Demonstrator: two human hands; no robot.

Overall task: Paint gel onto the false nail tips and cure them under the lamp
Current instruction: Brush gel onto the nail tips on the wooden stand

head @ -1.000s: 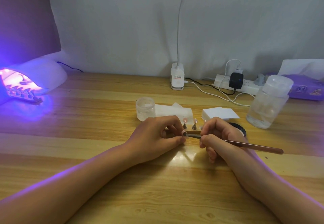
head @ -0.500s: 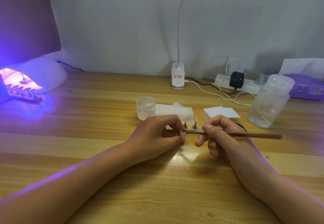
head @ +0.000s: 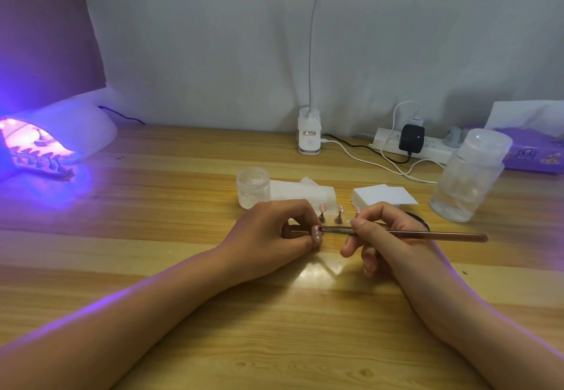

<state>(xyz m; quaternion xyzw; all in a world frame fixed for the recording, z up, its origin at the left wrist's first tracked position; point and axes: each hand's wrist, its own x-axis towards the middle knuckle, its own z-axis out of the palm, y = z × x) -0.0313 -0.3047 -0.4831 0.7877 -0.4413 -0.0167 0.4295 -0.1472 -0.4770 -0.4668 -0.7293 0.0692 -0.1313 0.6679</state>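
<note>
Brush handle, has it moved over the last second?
Yes. The rear end of the brush handle swung up in view, toward the clear bottle.

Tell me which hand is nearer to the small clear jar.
Left. The left hand sits just on the near side of the jar, pinching a nail tip; the right hand is farther off to the jar's right, holding the brush.

Both forearms angle inward, hands nearly meeting. L hand [head: 271, 234] curled, thumb & index pinching nail tip [head: 317, 233]; R hand [head: 393, 240] w/ fingers curled round brush [head: 442, 235], thumb on top.
</note>
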